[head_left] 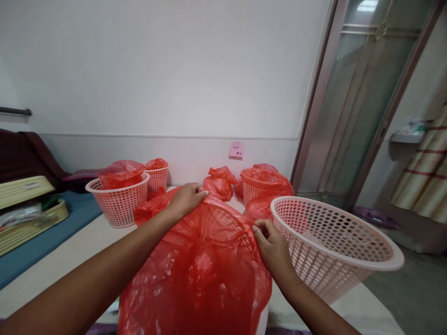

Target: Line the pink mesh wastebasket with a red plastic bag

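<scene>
A large red plastic bag [195,274] spreads in front of me over a perforated basket, whose holes show faintly through the film. My left hand [188,197] is closed on the bag's far edge, fingers pinched together. At the right side my right hand [274,246] pinches the bag's edge between thumb and fingers. Close beside that hand stands a big pale pink basket [335,242] with a wide rim, tilted in my view. Most of the basket under the bag is hidden by the red film.
Behind on the left are a pink basket [120,204] and a smaller one [159,179], both with red bags in them. A red-lined basket [261,184] and a bunched red bag [219,184] sit near the wall. A woven box [31,223] lies far left.
</scene>
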{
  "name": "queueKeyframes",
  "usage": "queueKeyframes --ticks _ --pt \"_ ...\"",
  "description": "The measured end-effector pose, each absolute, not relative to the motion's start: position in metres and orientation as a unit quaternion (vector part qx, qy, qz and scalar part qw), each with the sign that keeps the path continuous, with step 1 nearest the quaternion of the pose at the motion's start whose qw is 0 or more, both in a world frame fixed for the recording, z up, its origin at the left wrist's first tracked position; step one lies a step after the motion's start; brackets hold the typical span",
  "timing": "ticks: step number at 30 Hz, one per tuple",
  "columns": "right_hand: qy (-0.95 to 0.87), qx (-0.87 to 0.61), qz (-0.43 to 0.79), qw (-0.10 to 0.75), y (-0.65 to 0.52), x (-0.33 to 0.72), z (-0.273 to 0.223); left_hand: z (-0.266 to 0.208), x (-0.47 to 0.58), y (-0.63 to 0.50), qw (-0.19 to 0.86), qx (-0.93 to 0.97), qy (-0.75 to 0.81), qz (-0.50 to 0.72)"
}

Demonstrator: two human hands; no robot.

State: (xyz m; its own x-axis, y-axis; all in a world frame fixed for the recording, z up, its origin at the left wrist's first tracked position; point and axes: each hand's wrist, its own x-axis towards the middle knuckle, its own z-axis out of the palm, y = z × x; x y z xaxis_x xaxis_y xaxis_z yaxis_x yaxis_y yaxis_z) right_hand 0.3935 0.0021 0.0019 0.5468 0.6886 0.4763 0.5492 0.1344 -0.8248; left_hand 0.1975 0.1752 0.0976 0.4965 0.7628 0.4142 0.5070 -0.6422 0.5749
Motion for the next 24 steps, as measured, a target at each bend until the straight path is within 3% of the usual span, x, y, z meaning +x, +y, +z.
queueKeyframes --ticks 10,16,19,24 --pt "-0.416 -0.624 0.269 0.605 -0.001 0.395 -0.01 0.102 0.197 0.178 0.195 0.823 0.44 0.302" --pt "-0.386 -0.63 0.328 0.588 -0.008 0.394 -0.017 0.107 0.198 0.172 0.217 0.822 0.446 0.281" --pt "-0.408 -0.646 0.314 0.563 -0.009 0.399 -0.023 0.108 0.198 0.172 0.227 0.82 0.449 0.272" --pt "-0.455 -0.705 0.182 0.513 -0.007 0.418 -0.005 0.108 0.196 0.174 0.226 0.811 0.464 0.274"
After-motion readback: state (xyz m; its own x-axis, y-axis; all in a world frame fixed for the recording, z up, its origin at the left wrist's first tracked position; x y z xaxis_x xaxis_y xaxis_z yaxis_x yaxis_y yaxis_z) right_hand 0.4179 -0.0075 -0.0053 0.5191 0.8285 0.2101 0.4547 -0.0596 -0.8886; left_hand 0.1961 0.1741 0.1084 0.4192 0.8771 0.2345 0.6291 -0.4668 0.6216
